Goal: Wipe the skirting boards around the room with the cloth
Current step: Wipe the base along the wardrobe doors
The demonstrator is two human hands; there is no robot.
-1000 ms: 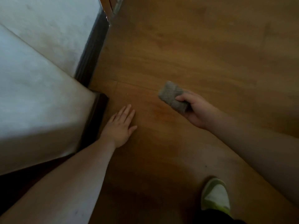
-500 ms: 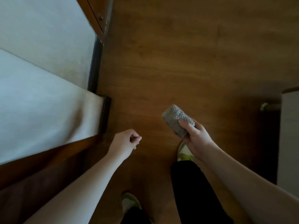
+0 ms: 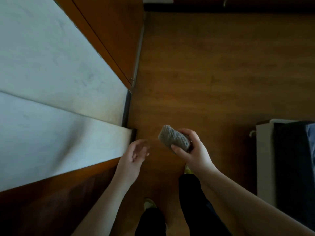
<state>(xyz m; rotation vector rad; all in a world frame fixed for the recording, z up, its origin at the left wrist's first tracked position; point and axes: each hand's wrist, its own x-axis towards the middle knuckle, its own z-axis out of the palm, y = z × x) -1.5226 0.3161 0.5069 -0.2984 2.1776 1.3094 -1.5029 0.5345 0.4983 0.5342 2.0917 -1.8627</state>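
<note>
A folded grey cloth (image 3: 172, 137) is held above the wooden floor by my right hand (image 3: 192, 151), thumb and fingers curled round its near end. My left hand (image 3: 134, 154) hangs in the air to the cloth's left, a little blurred, its fingers loosely spread and holding nothing. A dark skirting board (image 3: 126, 108) runs along the foot of the white wall (image 3: 56, 68) and turns the projecting corner just left of my left hand. Another dark skirting board (image 3: 187, 8) lines the far wall at the top.
A wooden door and frame (image 3: 117, 36) stand beyond the wall corner. White furniture with dark fabric over it (image 3: 281, 159) stands at the right. My legs in dark trousers and my shoes (image 3: 150, 204) are at the bottom. Wooden floor (image 3: 213, 74) stretches ahead.
My left hand has lifted off the floor and opened in the air. The view has risen and swung, showing the door, the far wall and my legs. The cloth stays in my right hand.
</note>
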